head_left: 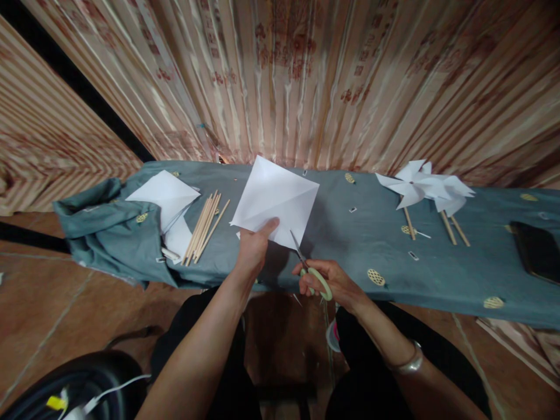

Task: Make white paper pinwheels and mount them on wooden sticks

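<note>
My left hand (252, 248) pinches the lower edge of a creased white paper square (276, 198), held up over the grey-blue cloth (359, 245) on the bench. My right hand (330, 283) is closed round the pale green handles of a pair of scissors (308, 265). The blades point up and touch the paper's lower right edge.
A bundle of wooden sticks (205, 226) and white paper sheets (166, 195) lie to the left. Finished white paper pinwheels (426, 188) on sticks rest at the right, and a dark phone (537, 249) beyond them. A striped curtain (306, 76) hangs behind.
</note>
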The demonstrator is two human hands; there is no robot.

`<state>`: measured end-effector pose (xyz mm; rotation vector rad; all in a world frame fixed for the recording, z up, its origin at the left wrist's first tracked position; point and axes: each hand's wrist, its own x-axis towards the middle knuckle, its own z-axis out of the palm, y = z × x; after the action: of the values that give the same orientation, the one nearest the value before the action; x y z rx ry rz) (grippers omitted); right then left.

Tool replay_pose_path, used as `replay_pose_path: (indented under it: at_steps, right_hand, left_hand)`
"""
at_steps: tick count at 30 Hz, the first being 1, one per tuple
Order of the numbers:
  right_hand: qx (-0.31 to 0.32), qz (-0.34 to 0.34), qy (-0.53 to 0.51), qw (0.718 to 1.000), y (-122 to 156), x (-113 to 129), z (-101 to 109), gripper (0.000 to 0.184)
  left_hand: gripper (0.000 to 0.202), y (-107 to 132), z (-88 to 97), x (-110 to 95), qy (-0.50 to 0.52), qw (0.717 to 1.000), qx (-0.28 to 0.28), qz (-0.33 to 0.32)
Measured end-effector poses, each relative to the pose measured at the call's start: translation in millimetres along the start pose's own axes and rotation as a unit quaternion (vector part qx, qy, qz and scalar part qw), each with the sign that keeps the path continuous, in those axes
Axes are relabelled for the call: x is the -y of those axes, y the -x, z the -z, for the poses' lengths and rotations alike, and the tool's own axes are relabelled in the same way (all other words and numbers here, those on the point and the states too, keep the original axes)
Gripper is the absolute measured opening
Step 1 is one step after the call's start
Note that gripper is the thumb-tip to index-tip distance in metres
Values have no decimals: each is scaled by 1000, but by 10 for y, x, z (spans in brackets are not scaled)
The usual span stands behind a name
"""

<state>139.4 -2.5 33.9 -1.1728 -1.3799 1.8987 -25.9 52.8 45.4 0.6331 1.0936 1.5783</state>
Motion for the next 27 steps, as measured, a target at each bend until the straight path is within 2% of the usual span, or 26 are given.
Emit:
replay_pose_path:
  at_steps: [27]
  right_hand:
    - [-8, -6, -11, 1000, -21, -49, 4, 48]
  left_hand:
    - [54, -21, 12, 11, -3, 1000, -4, -5]
